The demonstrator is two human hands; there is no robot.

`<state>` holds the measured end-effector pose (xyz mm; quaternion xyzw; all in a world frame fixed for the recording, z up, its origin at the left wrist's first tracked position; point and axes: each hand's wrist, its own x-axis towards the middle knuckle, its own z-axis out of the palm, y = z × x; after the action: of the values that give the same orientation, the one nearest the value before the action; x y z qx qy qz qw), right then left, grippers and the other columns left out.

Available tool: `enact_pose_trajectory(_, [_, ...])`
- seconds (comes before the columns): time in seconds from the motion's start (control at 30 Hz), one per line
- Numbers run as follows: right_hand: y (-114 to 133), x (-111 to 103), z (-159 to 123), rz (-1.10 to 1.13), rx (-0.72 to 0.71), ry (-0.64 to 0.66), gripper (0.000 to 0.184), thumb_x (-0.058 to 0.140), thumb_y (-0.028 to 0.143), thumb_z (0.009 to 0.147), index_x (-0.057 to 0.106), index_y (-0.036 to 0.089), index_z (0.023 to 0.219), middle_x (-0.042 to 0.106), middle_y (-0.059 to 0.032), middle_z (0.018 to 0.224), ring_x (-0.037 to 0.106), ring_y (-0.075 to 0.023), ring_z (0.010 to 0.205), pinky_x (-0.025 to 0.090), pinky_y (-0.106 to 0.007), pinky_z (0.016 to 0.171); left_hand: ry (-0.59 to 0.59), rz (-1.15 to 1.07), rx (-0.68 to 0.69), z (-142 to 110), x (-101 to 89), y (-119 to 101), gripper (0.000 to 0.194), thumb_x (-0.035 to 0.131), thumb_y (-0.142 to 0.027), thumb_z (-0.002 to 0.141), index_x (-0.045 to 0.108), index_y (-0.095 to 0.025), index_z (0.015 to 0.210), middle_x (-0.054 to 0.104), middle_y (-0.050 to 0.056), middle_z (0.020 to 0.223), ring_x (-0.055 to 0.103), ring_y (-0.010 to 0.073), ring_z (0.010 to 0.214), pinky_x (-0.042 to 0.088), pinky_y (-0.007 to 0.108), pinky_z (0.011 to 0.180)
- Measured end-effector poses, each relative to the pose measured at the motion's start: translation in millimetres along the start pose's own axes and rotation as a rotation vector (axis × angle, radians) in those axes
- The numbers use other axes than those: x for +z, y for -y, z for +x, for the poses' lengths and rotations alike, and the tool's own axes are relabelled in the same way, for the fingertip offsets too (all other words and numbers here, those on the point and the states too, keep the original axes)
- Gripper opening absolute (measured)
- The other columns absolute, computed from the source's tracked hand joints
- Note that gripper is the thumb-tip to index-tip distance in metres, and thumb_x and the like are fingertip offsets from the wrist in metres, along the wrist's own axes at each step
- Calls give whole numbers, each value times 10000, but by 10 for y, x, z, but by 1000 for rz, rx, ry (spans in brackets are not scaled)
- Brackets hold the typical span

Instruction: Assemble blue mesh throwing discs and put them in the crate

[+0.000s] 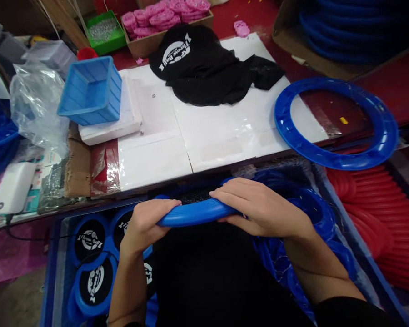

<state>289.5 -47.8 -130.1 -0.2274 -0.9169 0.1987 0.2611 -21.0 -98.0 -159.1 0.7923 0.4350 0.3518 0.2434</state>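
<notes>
Between my hands, close to my body, is a blue plastic ring (197, 212) seen nearly edge-on, with a bit of black mesh showing behind its rim. My left hand (148, 223) wraps round its left side. On the right side my right hand (255, 206) grips it, fingers over the top and thumb below. Much of the ring is hidden by the hands and the viewing angle. On the white worktop (211, 136) ahead lie black fabric pieces (207, 68) with white printing. Another blue ring (388, 122) rests at the worktop's right front edge.
Below the worktop, a large blue crate (51, 272) holds several printed black-and-blue discs (90, 240). Red rings (391, 218) are stacked at right. A small blue bin (92, 97) sits on a white box. Behind are a carton of pink parts (163, 18) and a green tray (105, 34).
</notes>
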Motion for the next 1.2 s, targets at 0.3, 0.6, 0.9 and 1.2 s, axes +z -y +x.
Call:
enact_pose_trajectory(0.3, [26,229,60,-50,-38,-56,316,643,293,1022,629,141,1299,789,-87,977,748,-237,846,500,-544,1057,121,86,-92,74,-37,-65,409,862,-349,837,796,-255,1230,835,83,1092,810,265,925,625,320,869])
enact_pose_trajectory(0.6, [-80,-136,-18,129,63,98,569,729,532,971,610,186,1407,771,-128,1204,735,-245,1056,578,-374,945,-132,-94,111,-62,-237,156,378,814,-532,874,823,-246,1122,790,67,801,739,232,706,599,343,694])
enact_pose_trajectory(0.9, [-57,63,146,154,102,152,305,708,347,997,670,176,1246,768,-27,948,716,-168,765,506,-280,707,124,-125,-121,38,-228,27,639,951,-410,740,761,-285,1337,822,117,1120,793,296,974,618,355,883])
enact_pose_trajectory(1.2, [-62,-97,54,139,19,232,523,653,502,1036,596,153,1421,780,-110,1162,757,-209,978,568,-305,839,148,-51,99,194,-67,-175,541,880,-341,843,742,-255,1358,830,106,1109,811,271,944,621,316,847])
